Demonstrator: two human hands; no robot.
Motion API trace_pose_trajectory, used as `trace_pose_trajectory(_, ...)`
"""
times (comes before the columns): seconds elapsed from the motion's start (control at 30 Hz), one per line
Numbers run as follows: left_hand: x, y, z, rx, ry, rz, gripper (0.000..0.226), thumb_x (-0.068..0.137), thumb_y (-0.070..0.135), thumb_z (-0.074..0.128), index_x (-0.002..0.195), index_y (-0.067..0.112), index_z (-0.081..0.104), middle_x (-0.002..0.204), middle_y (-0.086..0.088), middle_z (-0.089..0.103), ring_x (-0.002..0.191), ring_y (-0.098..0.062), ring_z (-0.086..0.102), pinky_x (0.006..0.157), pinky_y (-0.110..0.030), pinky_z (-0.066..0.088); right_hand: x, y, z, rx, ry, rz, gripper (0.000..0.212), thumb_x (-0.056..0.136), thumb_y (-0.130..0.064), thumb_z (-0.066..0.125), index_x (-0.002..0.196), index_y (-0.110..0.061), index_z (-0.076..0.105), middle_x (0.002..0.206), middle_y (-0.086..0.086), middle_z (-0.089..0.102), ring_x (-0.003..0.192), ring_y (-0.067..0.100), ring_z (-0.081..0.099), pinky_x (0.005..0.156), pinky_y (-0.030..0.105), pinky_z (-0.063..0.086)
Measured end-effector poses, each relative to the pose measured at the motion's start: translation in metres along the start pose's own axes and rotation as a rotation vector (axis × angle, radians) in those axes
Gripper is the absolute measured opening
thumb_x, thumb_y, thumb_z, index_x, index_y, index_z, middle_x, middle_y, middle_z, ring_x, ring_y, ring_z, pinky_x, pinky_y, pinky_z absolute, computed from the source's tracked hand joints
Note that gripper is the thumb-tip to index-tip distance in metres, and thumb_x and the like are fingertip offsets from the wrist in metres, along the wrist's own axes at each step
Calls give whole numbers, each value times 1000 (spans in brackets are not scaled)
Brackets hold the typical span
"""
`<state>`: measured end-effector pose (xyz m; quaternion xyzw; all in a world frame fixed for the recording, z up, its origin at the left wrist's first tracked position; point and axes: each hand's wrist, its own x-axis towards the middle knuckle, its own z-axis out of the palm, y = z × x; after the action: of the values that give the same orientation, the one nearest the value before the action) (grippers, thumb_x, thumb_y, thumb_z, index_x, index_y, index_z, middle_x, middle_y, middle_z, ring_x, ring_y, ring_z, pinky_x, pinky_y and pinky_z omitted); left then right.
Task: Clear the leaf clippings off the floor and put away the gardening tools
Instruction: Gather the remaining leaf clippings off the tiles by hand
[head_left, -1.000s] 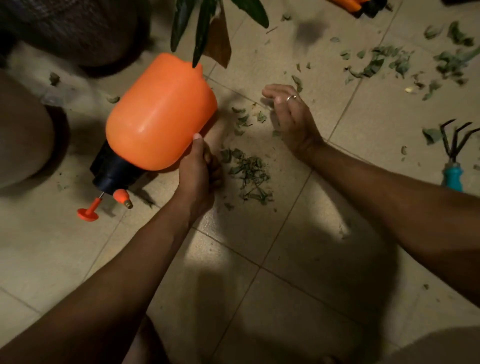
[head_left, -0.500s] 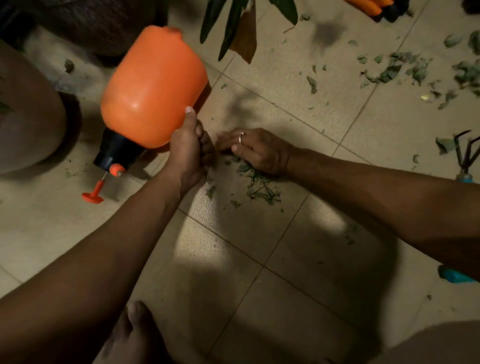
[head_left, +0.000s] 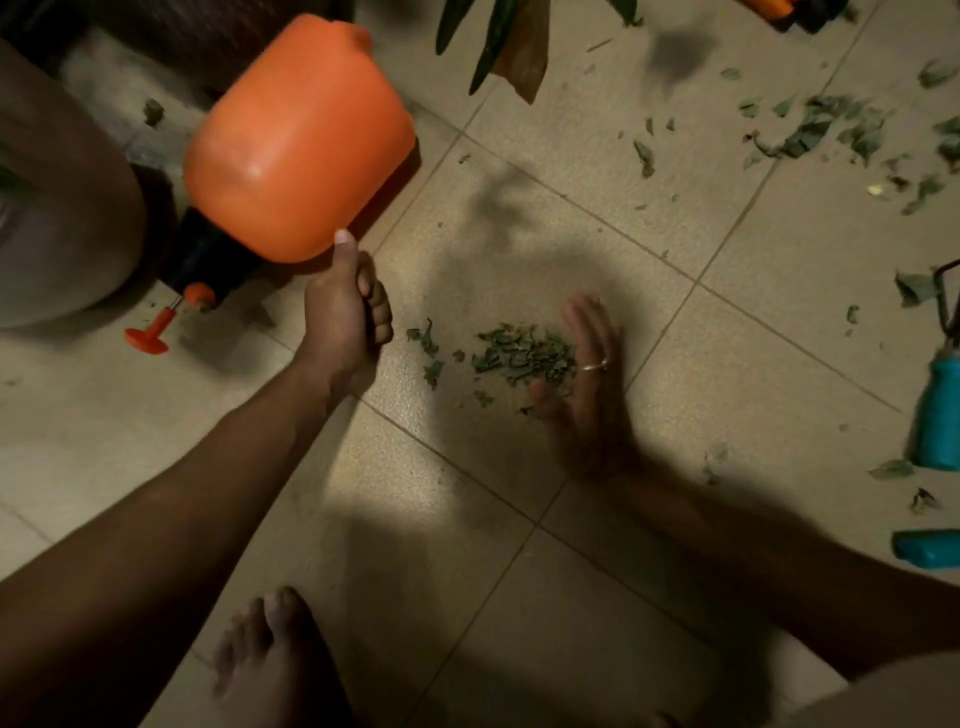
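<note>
On the far left, an orange spray bottle (head_left: 296, 145) hung tipped over, with its black cap and little orange plunger pointing down toward the floor (head_left: 519, 597). The left hand (head_left: 343, 322) held the bottle from below. Its grip was curled tight on the bottle's bottom edge, with the thumb pressed flat against the orange side.

Low down, a bare foot (head_left: 270, 654) rested on the tiles.

In the middle, a small pile of leaf clippings (head_left: 519, 356) lay on the floor, with a few loose bits just to its left. The right hand (head_left: 587, 395) was right beside the pile, touching its right edge. Its grip was spread flat, fingers straight and holding nothing. A ring showed on one finger. The hand looked blurry.

Up high, some long green plant leaves (head_left: 498, 36) hung down.

Farther right, more scattered clippings (head_left: 831, 130) lay across the tiles, well apart from the pile. At the right edge, a hand rake (head_left: 940, 405) with a teal handle lay on the floor.
</note>
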<state>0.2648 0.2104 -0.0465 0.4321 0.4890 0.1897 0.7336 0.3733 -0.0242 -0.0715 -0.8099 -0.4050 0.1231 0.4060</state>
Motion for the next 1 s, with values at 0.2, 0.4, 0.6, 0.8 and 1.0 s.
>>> trace_pose_trajectory(0.2,-13,-8,-1,-91,84,52,53,106,48,40,59,26,34,60,-2,20,53,-20,12,46,-28,12,8,-29,40,-1,96,68,68,103,-52,27,149,-3,39,156,15,36,149,29,30,115,58,29)
trace_pose_trajectory(0.4,-21,-3,-10,-146,102,12,50,104,36,44,56,26,36,58,0,22,52,-18,15,48,-29,11,43,-55,56,313,-140,27,56,101,-32,43,150,-3,37,152,12,40,141,16,39,113,38,41)
trace_pose_trajectory(0.6,-28,-1,-27,-228,163,24,46,105,35,42,62,24,33,59,0,23,48,-15,19,45,-24,18,83,-56,47,378,-296,-79,44,98,-15,49,141,-6,51,144,10,47,136,20,45,110,47,43)
trace_pose_trajectory(0.8,-37,-7,-36,-328,225,-22,47,106,38,39,62,23,34,58,1,23,49,-14,17,45,-25,14,134,-72,23,-278,-950,-323,84,82,-33,76,154,-38,32,162,-3,23,144,19,21,113,34,30)
trace_pose_trajectory(1.0,-42,-11,-45,-317,239,-38,48,106,41,37,62,24,31,56,3,21,48,-13,16,43,-23,16,114,-79,44,-641,-867,-684,63,89,-27,73,146,-20,49,156,13,34,136,31,36,98,40,51)
